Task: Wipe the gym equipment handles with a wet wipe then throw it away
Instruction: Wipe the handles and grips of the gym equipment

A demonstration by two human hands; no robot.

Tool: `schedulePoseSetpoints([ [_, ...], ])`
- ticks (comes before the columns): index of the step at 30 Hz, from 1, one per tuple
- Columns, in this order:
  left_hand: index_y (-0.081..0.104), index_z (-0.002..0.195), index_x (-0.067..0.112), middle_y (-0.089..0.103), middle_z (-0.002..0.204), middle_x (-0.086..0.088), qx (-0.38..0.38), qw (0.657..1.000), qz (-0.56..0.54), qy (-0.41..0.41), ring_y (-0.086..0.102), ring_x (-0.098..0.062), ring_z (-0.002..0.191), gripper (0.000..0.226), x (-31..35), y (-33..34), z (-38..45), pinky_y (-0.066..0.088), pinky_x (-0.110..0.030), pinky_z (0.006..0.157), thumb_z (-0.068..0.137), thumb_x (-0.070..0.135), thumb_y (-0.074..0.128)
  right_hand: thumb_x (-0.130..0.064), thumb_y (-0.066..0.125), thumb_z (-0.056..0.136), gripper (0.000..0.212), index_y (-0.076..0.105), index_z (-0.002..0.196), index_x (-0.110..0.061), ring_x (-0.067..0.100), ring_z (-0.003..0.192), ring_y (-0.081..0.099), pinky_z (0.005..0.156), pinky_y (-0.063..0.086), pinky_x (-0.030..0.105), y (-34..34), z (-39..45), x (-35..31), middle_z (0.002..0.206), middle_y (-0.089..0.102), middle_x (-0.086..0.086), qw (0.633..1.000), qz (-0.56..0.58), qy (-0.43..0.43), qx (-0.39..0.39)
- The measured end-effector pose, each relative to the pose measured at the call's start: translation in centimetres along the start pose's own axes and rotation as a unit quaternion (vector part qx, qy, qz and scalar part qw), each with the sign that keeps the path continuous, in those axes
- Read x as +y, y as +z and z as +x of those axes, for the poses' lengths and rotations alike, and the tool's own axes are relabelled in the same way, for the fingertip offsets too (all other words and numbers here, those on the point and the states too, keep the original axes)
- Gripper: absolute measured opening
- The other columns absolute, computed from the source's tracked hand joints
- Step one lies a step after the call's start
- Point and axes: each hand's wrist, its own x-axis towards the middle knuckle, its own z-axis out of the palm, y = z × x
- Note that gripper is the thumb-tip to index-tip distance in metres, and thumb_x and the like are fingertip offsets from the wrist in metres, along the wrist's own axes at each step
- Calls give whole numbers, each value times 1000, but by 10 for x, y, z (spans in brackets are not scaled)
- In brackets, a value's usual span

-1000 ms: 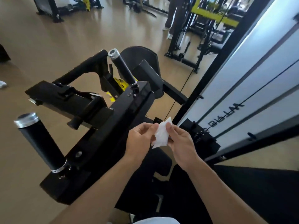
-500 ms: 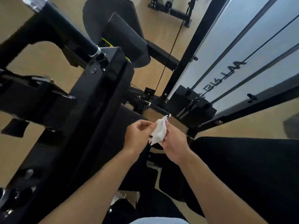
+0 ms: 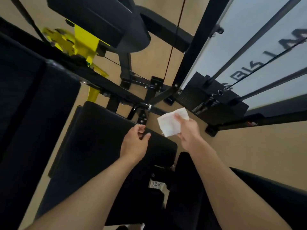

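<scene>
- While it hangs over the black seat pad [image 3: 99, 143], the left hand [image 3: 135, 143] holds nothing, fingers loosely curled.
- Just right of the pad, the right hand [image 3: 188, 128] pinches the white wet wipe [image 3: 169, 124], thumb on top, the sheet spread flat above the floor.

Wet wipe [image 3: 171, 123]: white, unpatterned. Seat pad [image 3: 99, 138]: black. Machine frame [image 3: 197, 39]: black. Adjustment bracket [image 3: 83, 42]: bright yellow. Floor [image 3: 249, 146]: tan. Weight-stack shield [image 3: 240, 39]: pale frosted white, with dark lettering. Guide rods [image 3: 259, 35]: dark grey. Label [image 3: 157, 185] beneath the seat: white.
</scene>
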Motion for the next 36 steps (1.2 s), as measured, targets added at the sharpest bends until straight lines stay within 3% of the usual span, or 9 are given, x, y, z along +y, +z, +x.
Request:
schedulePoseSetpoints([
  [3, 36, 151, 32, 36, 155, 9, -28, 982, 174, 68, 34, -12, 144, 60, -19, 13, 31, 36, -36, 117, 97, 33, 63, -33, 68, 96, 21, 72, 113, -20, 8, 89, 65, 79, 51, 25, 17, 42, -11, 100, 73, -6, 987, -50, -124, 86],
  [5, 20, 158, 30, 15, 167, 4, -14, 955, 266, 130, 12, -15, 155, 73, -26, 20, 55, 18, -38, 126, 97, 32, 61, -35, 63, 98, 25, 73, 119, -26, 5, 94, 64, 82, 51, 22, 30, 64, -7, 108, 73, -7, 964, -133, -218, 72],
  [8, -1, 160, 24, -8, 170, 0, 7, 909, 364, 204, -12, -16, 156, 81, -37, 28, 92, -2, -38, 127, 100, 33, 52, -39, 55, 101, 36, 62, 136, -30, 7, 121, 57, 105, 45, 28, 50, 96, 24, 137, 63, -5, 904, -322, -269, -81],
  [10, -8, 160, 20, -14, 169, -1, 10, 884, 411, 223, -18, -15, 155, 79, -46, 27, 116, -5, -38, 127, 101, 37, 42, -49, 46, 103, 49, 52, 146, -26, 5, 146, 33, 121, 21, 28, 55, 110, 51, 156, 44, -7, 841, -405, -312, -175],
  [13, -14, 159, 19, -20, 168, -1, -3, 846, 473, 244, -22, -16, 154, 81, -57, 21, 146, -3, -41, 128, 101, 45, 36, -46, 36, 106, 51, 57, 142, -17, 3, 146, 34, 124, 21, 32, 53, 128, 68, 152, 50, -2, 816, -374, -411, -159],
  [16, -21, 157, 18, -20, 168, -4, -2, 813, 510, 282, -20, -21, 155, 83, -65, 20, 162, 0, -43, 127, 100, 52, 30, -33, 60, 100, 37, 65, 134, -19, 10, 123, 58, 108, 40, 25, 55, 150, 57, 129, 68, -4, 764, -425, -480, -70],
  [19, -22, 157, 11, -22, 167, -9, 16, 781, 552, 291, -19, -26, 155, 85, -72, 25, 168, 3, -45, 127, 101, 59, 20, -32, 75, 88, 41, 69, 126, -19, 15, 102, 63, 90, 52, 29, 60, 171, 51, 112, 70, -4, 698, -466, -538, -76],
  [29, -5, 160, 8, -5, 170, -12, 37, 786, 523, 327, -3, -30, 157, 87, -80, 28, 176, 21, -51, 125, 100, 57, 36, -34, 69, 95, 39, 70, 124, -8, 19, 94, 69, 81, 57, 32, 28, 210, 74, 113, 74, 6, 648, -442, -617, -66],
  [36, -5, 159, 10, -1, 170, -11, 55, 778, 528, 336, 1, -30, 157, 88, -81, 29, 176, 21, -50, 125, 99, 56, 39, -43, 63, 95, 43, 69, 127, -15, 15, 91, 73, 77, 60, 33, 14, 213, 57, 117, 74, -1, 621, -473, -613, -125],
])
